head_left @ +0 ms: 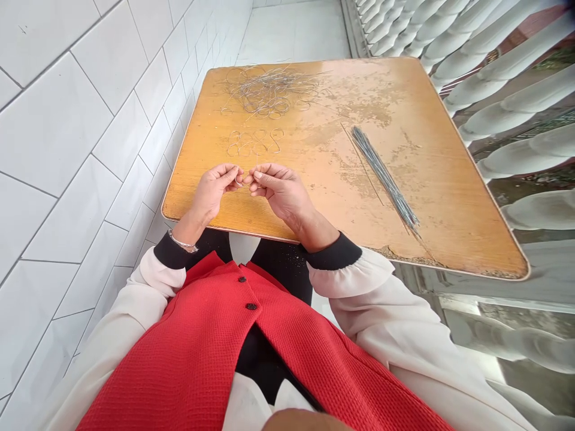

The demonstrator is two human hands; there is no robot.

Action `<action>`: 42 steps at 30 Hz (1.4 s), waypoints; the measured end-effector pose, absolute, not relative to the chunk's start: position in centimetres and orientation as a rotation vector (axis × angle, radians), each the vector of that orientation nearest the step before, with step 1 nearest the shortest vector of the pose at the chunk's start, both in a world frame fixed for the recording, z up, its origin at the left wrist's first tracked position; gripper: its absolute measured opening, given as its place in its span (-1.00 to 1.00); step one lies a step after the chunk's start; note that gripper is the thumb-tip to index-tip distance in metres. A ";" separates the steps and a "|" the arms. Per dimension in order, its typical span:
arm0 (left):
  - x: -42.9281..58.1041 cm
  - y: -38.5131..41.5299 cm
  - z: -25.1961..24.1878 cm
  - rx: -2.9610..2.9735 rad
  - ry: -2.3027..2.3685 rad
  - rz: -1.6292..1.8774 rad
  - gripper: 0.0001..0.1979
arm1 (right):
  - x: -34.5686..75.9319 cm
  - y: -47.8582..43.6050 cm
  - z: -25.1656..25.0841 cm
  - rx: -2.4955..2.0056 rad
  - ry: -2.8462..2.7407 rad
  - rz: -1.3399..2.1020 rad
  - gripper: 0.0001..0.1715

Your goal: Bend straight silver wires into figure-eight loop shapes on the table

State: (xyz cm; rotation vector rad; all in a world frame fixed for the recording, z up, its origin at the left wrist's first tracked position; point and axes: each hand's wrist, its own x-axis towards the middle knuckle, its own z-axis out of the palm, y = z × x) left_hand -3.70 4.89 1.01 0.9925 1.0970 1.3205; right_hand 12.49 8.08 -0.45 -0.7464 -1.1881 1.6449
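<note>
- Silver wire (238,182) was at the fingertips of both hands, a thin length rising from the right fingers toward 12 o'clock; its curled part was too small to trace fully.
- Left hand (212,190): thumb and fingers pinched together on the wire.
- Right hand (284,190): likewise pinched on it, just beside the left at 3 o'clock.
- Bundle (385,176) of straight wires, at the right hand's 2 o'clock: long axis from 11 to 5.
- Table (323,203): front edge near the wrists at 6 o'clock; worn wood stretched between right hand and bundle; tiled wall (103,137) at 9, railing (516,155) at 3.
- Count: one bundle, one loose straight wire (362,164) beside it, at least three bent wires (277,141) at 12, one tangled pile (274,90) beyond, its pieces uncountable.
</note>
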 end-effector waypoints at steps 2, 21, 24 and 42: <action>-3.6 4.7 1.1 1.056 1.095 1.298 -0.78 | 12.4 8.0 -0.6 -0.774 -1.239 1.593 -0.73; -5.1 4.8 1.1 1.051 1.096 1.012 -0.83 | 12.6 8.0 -2.6 -0.861 -1.899 0.623 -0.70; -5.2 4.8 1.0 1.035 1.115 1.049 -0.81 | 12.7 8.1 -2.5 -0.809 -1.879 0.706 -0.74; -4.0 3.8 0.4 1.085 1.113 1.107 -0.91 | 12.1 8.4 -0.4 -0.908 -1.258 1.525 -0.68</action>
